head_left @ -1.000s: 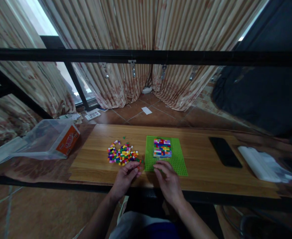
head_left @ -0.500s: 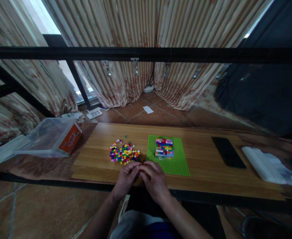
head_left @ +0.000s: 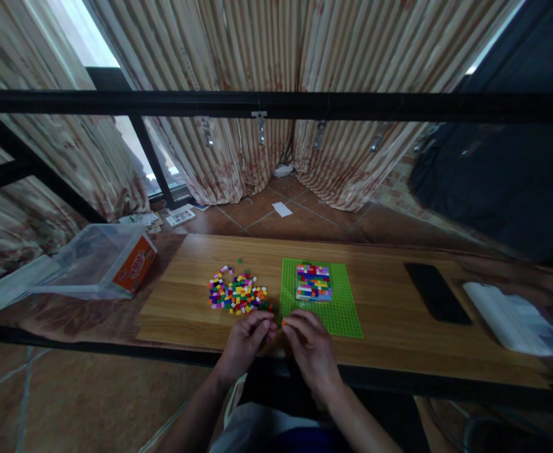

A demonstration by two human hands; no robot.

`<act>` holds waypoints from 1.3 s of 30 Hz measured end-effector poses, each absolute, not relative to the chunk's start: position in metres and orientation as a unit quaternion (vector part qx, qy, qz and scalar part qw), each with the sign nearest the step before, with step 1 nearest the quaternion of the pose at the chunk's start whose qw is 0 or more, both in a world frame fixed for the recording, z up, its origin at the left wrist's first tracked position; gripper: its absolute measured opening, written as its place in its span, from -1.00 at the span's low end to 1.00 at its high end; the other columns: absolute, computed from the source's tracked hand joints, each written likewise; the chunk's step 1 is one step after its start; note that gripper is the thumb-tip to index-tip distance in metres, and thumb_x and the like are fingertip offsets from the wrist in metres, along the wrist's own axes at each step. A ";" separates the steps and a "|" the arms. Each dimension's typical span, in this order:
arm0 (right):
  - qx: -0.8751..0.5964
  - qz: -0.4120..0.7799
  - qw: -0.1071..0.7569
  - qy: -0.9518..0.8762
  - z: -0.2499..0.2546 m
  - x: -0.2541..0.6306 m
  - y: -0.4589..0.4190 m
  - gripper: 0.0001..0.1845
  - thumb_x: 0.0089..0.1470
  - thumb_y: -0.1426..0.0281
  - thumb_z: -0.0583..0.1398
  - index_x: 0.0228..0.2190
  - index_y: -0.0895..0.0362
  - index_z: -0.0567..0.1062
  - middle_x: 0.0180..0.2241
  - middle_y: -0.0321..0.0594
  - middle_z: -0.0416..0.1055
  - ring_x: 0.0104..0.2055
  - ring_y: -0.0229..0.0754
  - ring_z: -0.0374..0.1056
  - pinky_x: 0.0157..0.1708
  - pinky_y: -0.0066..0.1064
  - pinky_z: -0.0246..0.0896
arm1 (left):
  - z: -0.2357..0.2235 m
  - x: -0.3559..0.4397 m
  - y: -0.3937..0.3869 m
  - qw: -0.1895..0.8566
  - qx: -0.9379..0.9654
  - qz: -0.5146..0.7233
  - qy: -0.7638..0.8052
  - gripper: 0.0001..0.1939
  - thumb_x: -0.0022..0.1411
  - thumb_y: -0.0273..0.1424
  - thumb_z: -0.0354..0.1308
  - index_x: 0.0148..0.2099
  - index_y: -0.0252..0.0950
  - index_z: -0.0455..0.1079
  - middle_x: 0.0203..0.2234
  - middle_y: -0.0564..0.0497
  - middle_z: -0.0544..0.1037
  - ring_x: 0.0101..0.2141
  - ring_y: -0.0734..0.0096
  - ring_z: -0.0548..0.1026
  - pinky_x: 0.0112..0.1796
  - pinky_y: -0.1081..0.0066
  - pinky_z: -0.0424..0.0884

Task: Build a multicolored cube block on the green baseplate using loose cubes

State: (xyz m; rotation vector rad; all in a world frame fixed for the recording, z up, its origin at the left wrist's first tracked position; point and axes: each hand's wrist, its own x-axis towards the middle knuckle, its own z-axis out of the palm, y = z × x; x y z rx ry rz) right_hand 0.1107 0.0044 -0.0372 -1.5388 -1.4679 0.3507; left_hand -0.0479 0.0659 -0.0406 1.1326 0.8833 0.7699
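Between the thumb and fingertips of my right hand (head_left: 310,343) is a small orange toy brick (head_left: 284,323), just over the near left edge of the green baseplate (head_left: 342,318). My left hand (head_left: 245,340) is closed, fingertips together, in front of the pile of loose coloured bricks (head_left: 238,294); what it holds, if anything, is too small to make out. A small gap separates the two hands. On the baseplate sits a multicoloured block of joined bricks (head_left: 314,282), untouched by either hand.
A clear plastic box (head_left: 92,258) with an orange label stands at the left. To the right lie a black phone (head_left: 436,292) and a white packet (head_left: 497,318). One green brick (head_left: 240,260) lies behind the pile. A black bar (head_left: 276,106) crosses beyond the wooden tabletop (head_left: 384,283).
My hands came together at the fingertips, then parted. The orange brick was at my left fingertips and is now in my right hand. The view has shifted slightly.
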 end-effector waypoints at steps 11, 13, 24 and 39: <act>-0.681 0.113 0.544 -0.477 -0.030 0.188 0.018 -0.80 0.07 0.19 0.27 -0.35 0.03 0.63 -0.26 -0.18 0.47 -0.16 -0.10 0.41 -0.11 -0.20 0.31 | -0.046 -0.047 0.068 0.690 0.472 0.362 0.412 -0.61 0.05 -0.13 0.35 -0.18 -0.29 0.49 -0.40 -0.02 0.58 -0.42 0.46 0.49 -0.33 0.45 0.42; -0.679 0.116 0.544 -0.479 -0.032 0.192 0.024 -0.80 0.06 0.19 0.28 -0.36 0.02 0.64 -0.24 -0.17 0.46 -0.14 -0.09 0.40 -0.09 -0.19 0.30 | -0.047 -0.048 0.067 0.687 0.474 0.363 0.413 -0.62 0.04 -0.13 0.35 -0.18 -0.29 0.49 -0.40 -0.02 0.58 -0.42 0.46 0.50 -0.33 0.45 0.42; -0.679 0.144 0.561 -0.451 -0.042 0.192 0.037 -0.82 -0.02 0.20 0.31 -0.41 0.03 0.63 -0.20 -0.17 0.43 -0.09 -0.08 0.37 -0.03 -0.15 0.25 | -0.040 -0.047 0.067 0.690 0.467 0.357 0.423 -0.63 0.04 -0.14 0.35 -0.20 -0.29 0.50 -0.40 -0.02 0.58 -0.40 0.46 0.49 -0.32 0.46 0.41; -0.673 0.140 0.570 -0.450 -0.046 0.191 0.034 -0.80 0.02 0.20 0.29 -0.43 0.08 0.60 -0.20 -0.14 0.43 -0.08 -0.07 0.38 -0.03 -0.16 0.25 | -0.043 -0.048 0.067 0.692 0.470 0.354 0.419 -0.63 0.06 -0.14 0.35 -0.18 -0.29 0.49 -0.39 -0.02 0.58 -0.40 0.46 0.49 -0.32 0.46 0.42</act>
